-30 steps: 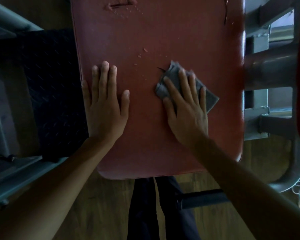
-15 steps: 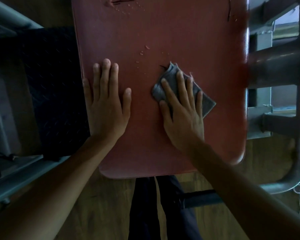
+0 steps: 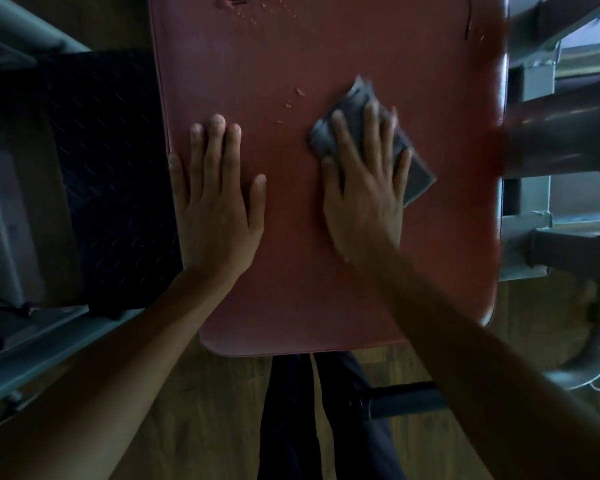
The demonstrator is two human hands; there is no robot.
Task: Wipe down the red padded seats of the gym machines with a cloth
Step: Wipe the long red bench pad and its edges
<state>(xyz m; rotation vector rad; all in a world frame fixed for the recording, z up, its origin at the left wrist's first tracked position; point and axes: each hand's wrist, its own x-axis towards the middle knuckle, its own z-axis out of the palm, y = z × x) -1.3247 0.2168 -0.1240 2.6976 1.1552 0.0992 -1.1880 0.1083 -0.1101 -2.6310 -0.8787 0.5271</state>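
- Across the middle of the view lies the red padded seat (image 3: pixel 309 289), and it fills the same part of the picture as half a second ago.
- On its right stands the grey metal frame (image 3: pixel 551 140) with thick tubes, and on its left is a dark tread plate (image 3: pixel 111 168) above the wooden floor (image 3: pixel 205 410).
- The left hand (image 3: pixel 219 209) rests flat on the left part of the seat with straight fingers held close together and the little finger at the seat's edge. It holds nothing and stays where it was before.
- The right hand (image 3: pixel 364 206) is now farther from the person and a little more to the right than in the earlier frame. It looks blurred.
- The grey cloth (image 3: pixel 355 98) has gone with this hand, so its far corner is now beyond the pale specks (image 3: pixel 300 92) on the seat.
- The cloth lies folded on the right half of the seat, under the right hand.
- The right fingers (image 3: pixel 373 133) are straight and spread, and they press on the cloth from above. They do not curl round it.
- One corner of the cloth shows beyond the fingertips, and another comes out on the little-finger side.
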